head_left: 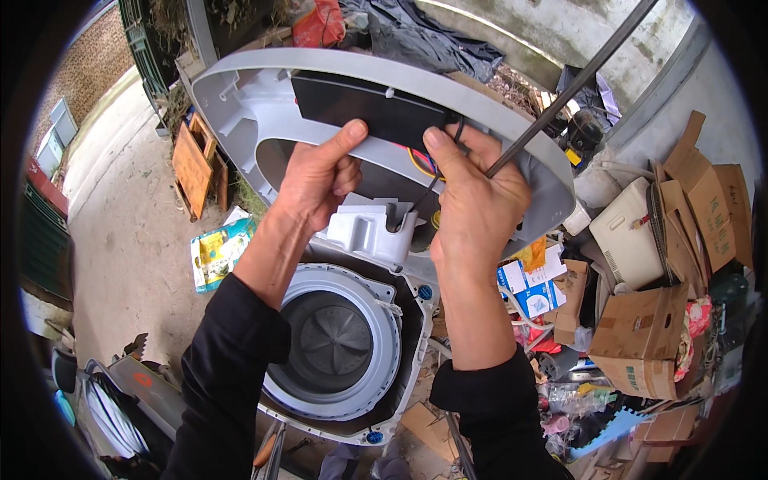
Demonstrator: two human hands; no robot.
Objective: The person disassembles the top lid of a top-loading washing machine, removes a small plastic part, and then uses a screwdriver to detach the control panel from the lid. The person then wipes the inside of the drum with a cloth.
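Overhead, both hands' fingers pinch the black panel (372, 108): left hand (316, 180), right hand (476, 200), tub (332, 344) open below.

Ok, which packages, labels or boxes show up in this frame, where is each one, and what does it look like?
Flat pouch: on the ground left of the washer, yellow, green and blue print.
Small carton: right of the right hand, white and blue.
Open cardboard box: lower right in the clutter, plain brown.
Folded cardboard: far right against the wall, brown, stacked upright.
No screens or signs show.
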